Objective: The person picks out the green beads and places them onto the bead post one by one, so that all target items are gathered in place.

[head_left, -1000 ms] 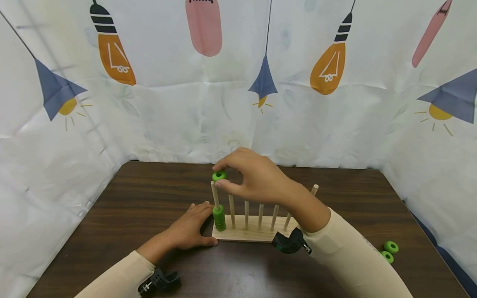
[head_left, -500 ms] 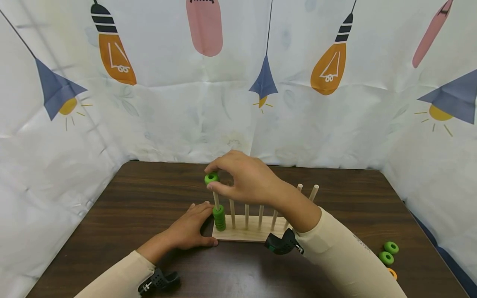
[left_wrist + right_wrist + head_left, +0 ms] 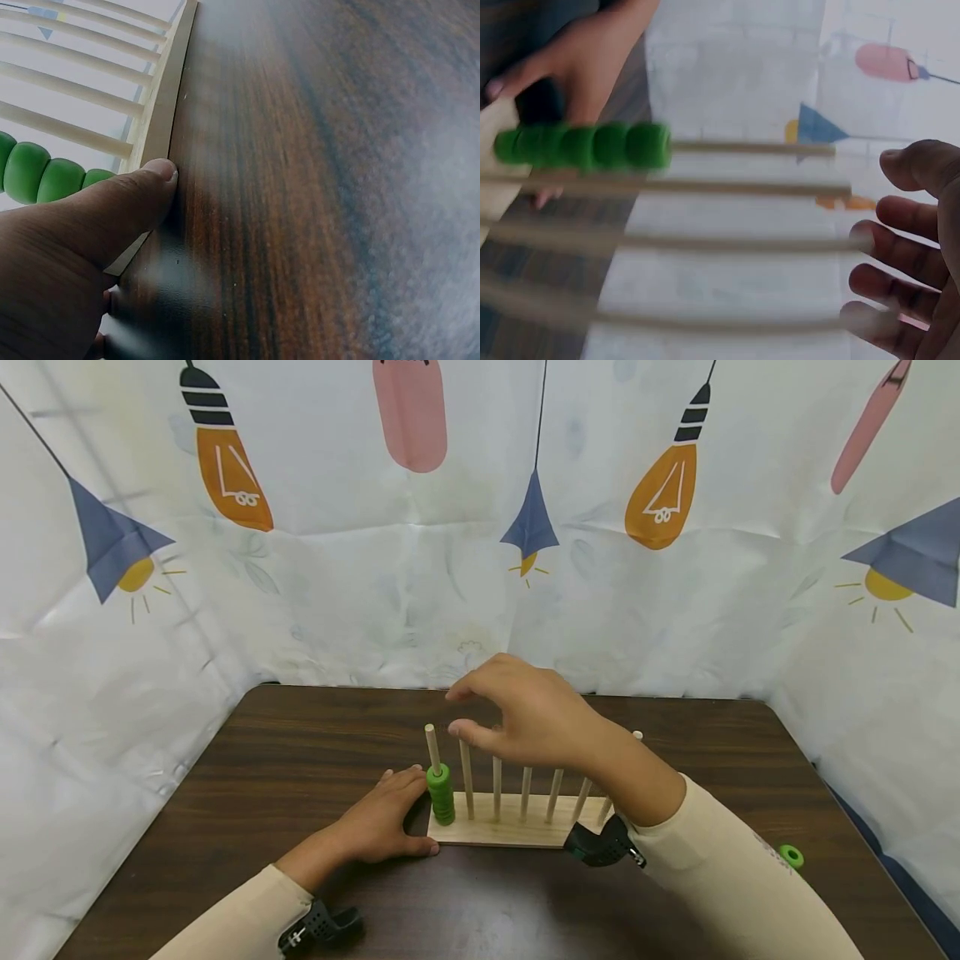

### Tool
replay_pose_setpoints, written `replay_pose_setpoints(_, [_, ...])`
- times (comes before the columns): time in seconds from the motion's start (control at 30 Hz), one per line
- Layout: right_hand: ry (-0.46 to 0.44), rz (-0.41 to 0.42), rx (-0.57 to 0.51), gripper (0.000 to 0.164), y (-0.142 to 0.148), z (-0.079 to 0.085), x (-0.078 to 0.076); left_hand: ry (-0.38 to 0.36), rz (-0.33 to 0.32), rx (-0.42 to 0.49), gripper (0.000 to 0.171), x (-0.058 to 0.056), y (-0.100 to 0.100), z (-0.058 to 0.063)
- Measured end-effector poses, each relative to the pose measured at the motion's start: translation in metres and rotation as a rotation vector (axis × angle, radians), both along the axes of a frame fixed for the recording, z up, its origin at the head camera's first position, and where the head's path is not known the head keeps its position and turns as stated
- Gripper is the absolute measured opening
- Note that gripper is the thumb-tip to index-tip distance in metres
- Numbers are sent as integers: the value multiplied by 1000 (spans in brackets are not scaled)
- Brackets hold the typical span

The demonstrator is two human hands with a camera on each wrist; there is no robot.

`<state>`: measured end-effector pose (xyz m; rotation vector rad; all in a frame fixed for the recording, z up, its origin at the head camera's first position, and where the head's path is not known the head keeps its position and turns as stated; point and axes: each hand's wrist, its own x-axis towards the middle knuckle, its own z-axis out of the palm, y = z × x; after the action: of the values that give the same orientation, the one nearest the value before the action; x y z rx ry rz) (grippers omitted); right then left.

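Note:
A wooden peg stand [image 3: 510, 833] with a row of upright pegs sits on the table. Stacked green beads [image 3: 441, 797] fill the lower part of its leftmost peg [image 3: 432, 747], and the top of that peg is bare. My left hand [image 3: 382, 818] holds the stand's left end, thumb on the front edge and fingers toward the back; the left wrist view shows the thumb [image 3: 135, 195] against the wood. Above the pegs, my right hand [image 3: 540, 714] has thumb and fingers spread apart with nothing between them. The right wrist view shows its fingers [image 3: 900, 247] near the peg tips.
One loose green bead [image 3: 791, 857] lies at the table's right, beside my right sleeve [image 3: 742, 868]. The dark wooden table [image 3: 300, 752] meets a printed fabric backdrop [image 3: 337, 610] behind. A black band [image 3: 600, 843] is on my right wrist.
The green bead my right hand pinched above the leftmost peg is now on the stack. The hand has opened and moved right; its sleeve now covers another loose bead. My left hand stays put.

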<state>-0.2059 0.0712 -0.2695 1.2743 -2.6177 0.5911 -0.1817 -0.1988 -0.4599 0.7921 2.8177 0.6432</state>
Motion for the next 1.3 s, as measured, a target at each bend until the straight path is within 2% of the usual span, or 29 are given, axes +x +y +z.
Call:
replay_pose_setpoints(0.23, [18,-103,16,27,47,2,-2,22,5,-16,88,0,1,-1])
replay_pose_setpoints(0.53, [28,-181,-2,27,102,0,1,21,10,-13,89,1,1,1])
replay_pose_setpoints(0.8, [126,-229,-67,24,144,-3,12,19,9,-19,88,1,2,2])
replay_pose_setpoints(1.0, [217,-255,-100,28,175,-14,19,9,11,-19,87,0,2,2])
replay_pose_setpoints(1.3, [194,-365,-77,31,218,-34,33,12,13,-29,86,0,3,2])
